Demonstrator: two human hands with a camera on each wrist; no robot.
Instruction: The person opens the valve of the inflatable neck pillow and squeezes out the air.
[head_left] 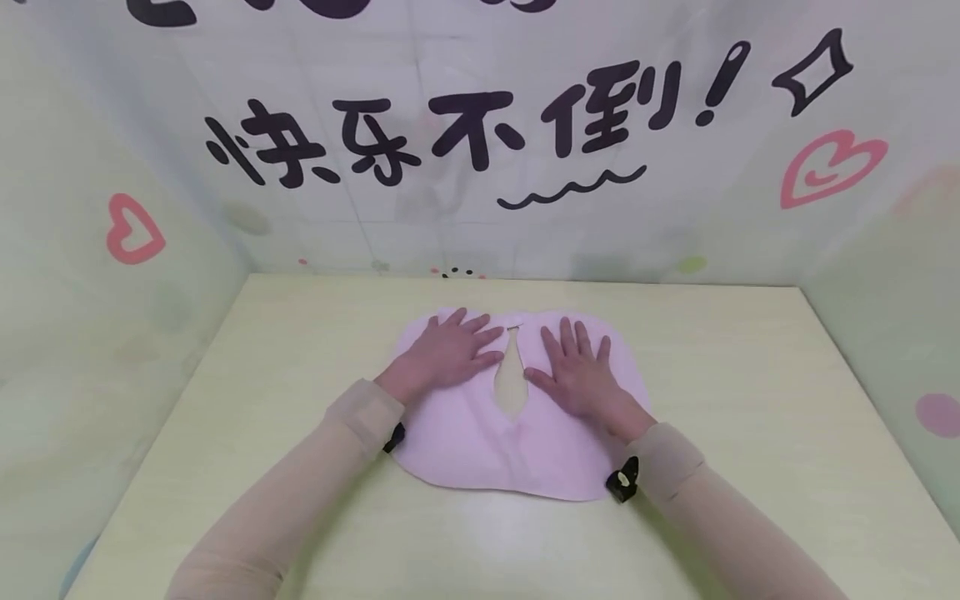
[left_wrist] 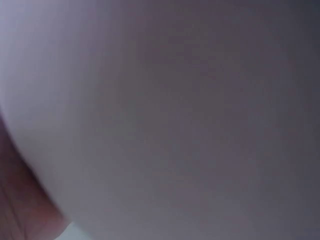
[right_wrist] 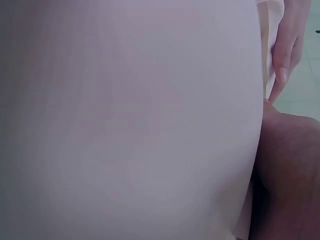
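A soft pink pad [head_left: 480,458] with wavy rounded edges lies on the table, a teardrop-shaped opening in its middle and a short slit above that. On its left half rests my left hand [head_left: 450,350], palm down, fingers spread toward the opening. My right hand [head_left: 581,375] lies flat on the right half, fingers pointing away from me and the thumb beside the opening's edge. Blurred pale material [left_wrist: 165,125] fills most of the left wrist view. The pad's surface [right_wrist: 150,125] likewise covers most of the right wrist view, hiding its fingertips.
The pale wooden table [head_left: 300,350] extends around the pad on all sides. A printed backdrop [head_left: 420,225] with dark characters and hearts stands along its back and sides. Dark wrist straps [head_left: 622,479] hang beneath the beige sleeves [head_left: 720,508].
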